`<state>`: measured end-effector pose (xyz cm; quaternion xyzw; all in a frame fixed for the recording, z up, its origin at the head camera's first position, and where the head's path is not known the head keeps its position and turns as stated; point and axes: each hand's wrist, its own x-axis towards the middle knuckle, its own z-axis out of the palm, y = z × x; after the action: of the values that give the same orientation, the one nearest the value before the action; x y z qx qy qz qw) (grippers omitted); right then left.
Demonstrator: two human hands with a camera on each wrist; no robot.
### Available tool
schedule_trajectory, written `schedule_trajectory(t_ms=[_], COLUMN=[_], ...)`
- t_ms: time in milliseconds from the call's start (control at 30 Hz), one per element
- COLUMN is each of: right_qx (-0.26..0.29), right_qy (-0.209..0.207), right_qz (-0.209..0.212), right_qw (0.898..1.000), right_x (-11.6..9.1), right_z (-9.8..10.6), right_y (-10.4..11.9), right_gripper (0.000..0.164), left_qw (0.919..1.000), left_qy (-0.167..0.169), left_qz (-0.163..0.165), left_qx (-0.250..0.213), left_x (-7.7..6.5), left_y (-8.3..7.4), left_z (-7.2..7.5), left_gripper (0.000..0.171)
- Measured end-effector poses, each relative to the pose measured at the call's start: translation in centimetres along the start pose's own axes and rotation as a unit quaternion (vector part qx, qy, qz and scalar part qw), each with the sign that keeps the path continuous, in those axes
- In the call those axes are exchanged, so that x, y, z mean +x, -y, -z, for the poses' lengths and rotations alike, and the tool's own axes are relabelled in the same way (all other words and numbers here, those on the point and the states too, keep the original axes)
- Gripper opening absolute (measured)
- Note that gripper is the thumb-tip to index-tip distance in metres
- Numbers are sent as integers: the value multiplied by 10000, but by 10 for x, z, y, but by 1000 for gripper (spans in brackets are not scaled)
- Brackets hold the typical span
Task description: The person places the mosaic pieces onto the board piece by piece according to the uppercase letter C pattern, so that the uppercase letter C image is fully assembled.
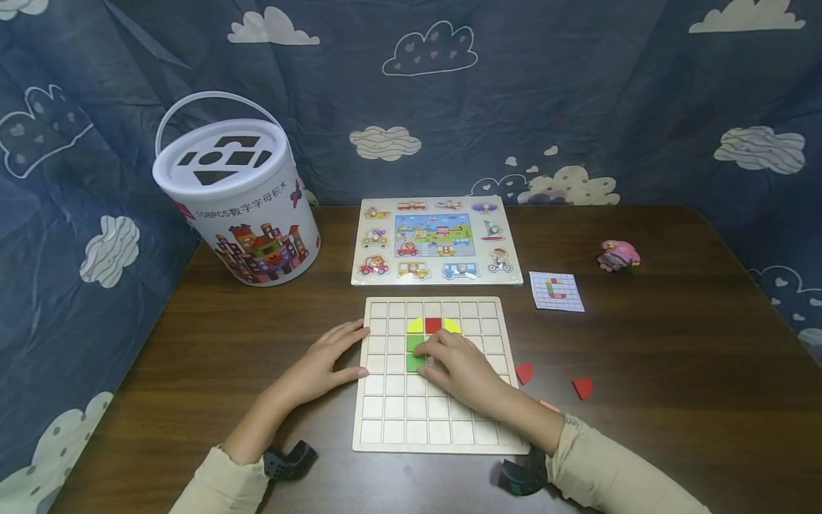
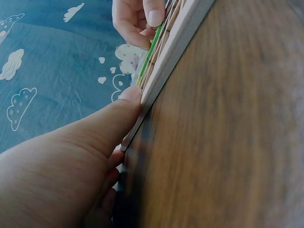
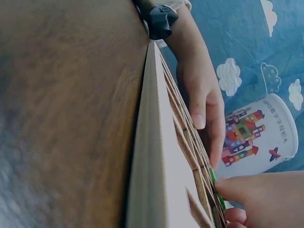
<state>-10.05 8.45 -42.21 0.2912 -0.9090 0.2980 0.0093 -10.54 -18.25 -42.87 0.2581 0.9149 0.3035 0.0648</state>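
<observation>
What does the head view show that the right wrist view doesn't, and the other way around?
Only the head view: the pink toy, the picture card and the loose red pieces.

Only the right wrist view: a low, close look along the side of the grid board.

Both: that board, the green pieces, the white bucket, the left hand and the right hand.

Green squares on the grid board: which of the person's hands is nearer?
The right. The right hand is directly at the right side of the green squares; the left hand is farther off to their left, at the grid board's left edge.
</observation>
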Motion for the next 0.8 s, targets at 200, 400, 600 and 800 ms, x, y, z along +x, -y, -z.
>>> schedule_trajectory(t_ms=[200,400,600,800], right_qx=[79,544,484,122], right_qy=[587,634,55,-224], right_qz=[-175,-202,-152,-247], right_qw=[9981,9963,9987,9994], right_x=[-2,-12,-33,-58], right_z=[10,30,55,76], right_y=[3,3,-7,-28], right_gripper=[33,40,42,42], left_qw=[10000,10000,9999,9999], left_qy=[16,40,67,80], left_qz=[45,44,83,123], left_qx=[15,9,-23,-6], left_x=[0,0,0,0], left_y=[1,2,2,2], left_z=[0,-1,-1,0], left_gripper=[64,65,65,65])
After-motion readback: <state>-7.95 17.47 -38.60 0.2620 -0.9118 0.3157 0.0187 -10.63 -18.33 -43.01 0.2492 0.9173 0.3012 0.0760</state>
